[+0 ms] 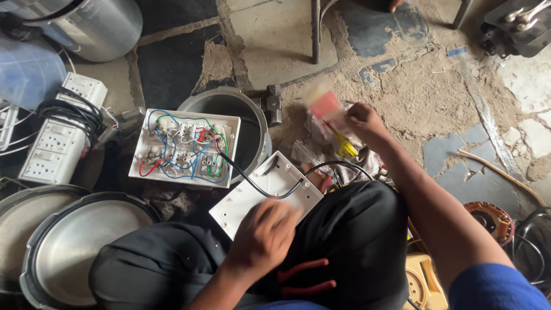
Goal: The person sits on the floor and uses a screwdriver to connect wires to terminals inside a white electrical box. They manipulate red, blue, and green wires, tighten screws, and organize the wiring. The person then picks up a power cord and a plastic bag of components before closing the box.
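My left hand presses down on a white plastic cover plate that rests on my knee. A black cable runs across the plate to an open white switch box full of red, blue and green wires. My right hand is stretched out over the floor and grips a blurred clear packet with a red part. A yellow-handled tool lies just below that hand among plastic bags. Red-handled pliers lie on my lap.
A steel pot sits under the switch box. White socket boards with black cord lie at left, steel lids at lower left. A motor coil and a yellow socket are at right. Chair legs stand ahead.
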